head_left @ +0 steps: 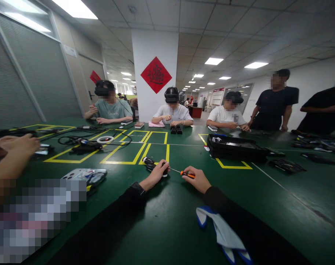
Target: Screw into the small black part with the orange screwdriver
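Observation:
My right hand (199, 179) is closed around the orange-and-black handle of a screwdriver (188, 175). The thin metal shaft points left, its tip at or close to a small black cylindrical part with a white rim (164, 174). That part is gripped in my left hand (155, 175), whose fingers cover much of it. Just beyond the left hand lies another black piece with a white end (148, 161). Near my right forearm rests a pale blue-and-white glove (228, 233) on the green table (167, 224).
At left, a co-worker's hands (21, 147) are beside cables and a white coil (105, 139). A metal-and-clear case (86, 175) lies nearer me. Stacked black trays (236, 146) stand at right. Yellow tape (123, 162) marks the table. Several people sit or stand opposite.

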### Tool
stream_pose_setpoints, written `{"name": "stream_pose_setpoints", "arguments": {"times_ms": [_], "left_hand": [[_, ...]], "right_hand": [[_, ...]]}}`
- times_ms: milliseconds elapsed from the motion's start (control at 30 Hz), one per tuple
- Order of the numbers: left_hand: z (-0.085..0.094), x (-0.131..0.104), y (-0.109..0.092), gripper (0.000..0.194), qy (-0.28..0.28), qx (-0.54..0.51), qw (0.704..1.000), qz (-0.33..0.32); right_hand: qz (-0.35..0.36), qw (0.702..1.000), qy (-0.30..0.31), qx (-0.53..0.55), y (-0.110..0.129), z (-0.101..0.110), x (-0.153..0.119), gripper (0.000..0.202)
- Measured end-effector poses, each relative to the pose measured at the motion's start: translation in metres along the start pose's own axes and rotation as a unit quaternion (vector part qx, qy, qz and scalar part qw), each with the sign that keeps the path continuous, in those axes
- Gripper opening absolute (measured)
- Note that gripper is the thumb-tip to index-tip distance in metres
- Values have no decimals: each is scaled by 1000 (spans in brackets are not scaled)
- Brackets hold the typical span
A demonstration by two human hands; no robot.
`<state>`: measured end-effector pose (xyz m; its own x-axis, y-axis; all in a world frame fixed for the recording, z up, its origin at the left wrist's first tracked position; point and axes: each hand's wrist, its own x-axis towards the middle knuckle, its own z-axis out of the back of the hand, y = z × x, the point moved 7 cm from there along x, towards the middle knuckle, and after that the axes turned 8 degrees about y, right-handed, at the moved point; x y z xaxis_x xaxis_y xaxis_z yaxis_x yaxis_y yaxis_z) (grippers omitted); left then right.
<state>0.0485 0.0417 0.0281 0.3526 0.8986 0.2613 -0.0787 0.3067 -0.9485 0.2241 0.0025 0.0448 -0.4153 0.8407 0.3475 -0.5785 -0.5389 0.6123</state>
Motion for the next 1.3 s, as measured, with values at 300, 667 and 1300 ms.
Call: {"name": "stream_pose_setpoints", "arguments": {"times_ms": [300,667,1300], "left_hand": [[-4,0,-4,30,49,35,998,-30],[-4,-2,-3,21,83,31,996,-13],[2,-1,-4,26,14,53,998,-23]], "right_hand": [[-9,1000,-5,24,-4,2,3,33],[-33,998,30,43,-10,-4,3,35],[49,996,-5,-71,8,2,1,18]]}}
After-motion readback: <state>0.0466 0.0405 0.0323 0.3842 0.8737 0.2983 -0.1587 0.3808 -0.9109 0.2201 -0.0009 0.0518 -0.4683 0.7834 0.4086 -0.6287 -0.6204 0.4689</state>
